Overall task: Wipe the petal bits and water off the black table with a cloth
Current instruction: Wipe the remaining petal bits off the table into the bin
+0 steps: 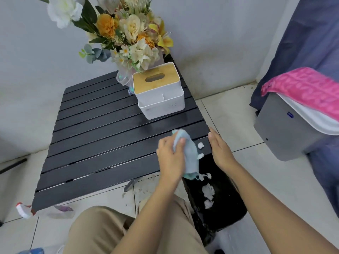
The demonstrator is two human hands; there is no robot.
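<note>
Blue cloth point(190, 154): pale, crumpled, lying on the near right corner of the black table point(102, 140), its lower end hanging past the table's near edge.
Left hand point(169, 158): grips the cloth, fingers curled over its left side and the thumb pressed on top.
Right hand point(220, 151): fingers straight and together, holding nothing, set against the table's right edge just beside the cloth.
Petal bits point(200, 145): two small white scraps on the slats between the cloth and the right hand, one of them at the cloth's edge.
Water: wet cannot be told from dry on the slats.
Black bin point(225, 208): on the floor below that corner, under the cloth's hanging end, with several more white scraps inside.
Trousers point(95, 233): tan, at the bottom of the view, near the table's front edge.
Tissue box point(159, 96): white with a wooden slotted lid, on the far right part of the table.
Bouquet point(128, 33): cream, orange and yellow flowers at the far corner, just behind the box.
Spray bottle point(23, 210): lying on the tiles by the table's near left corner.
Grey bin point(286, 132): well to the right, a pink cloth point(302, 87) draped over its top.
</note>
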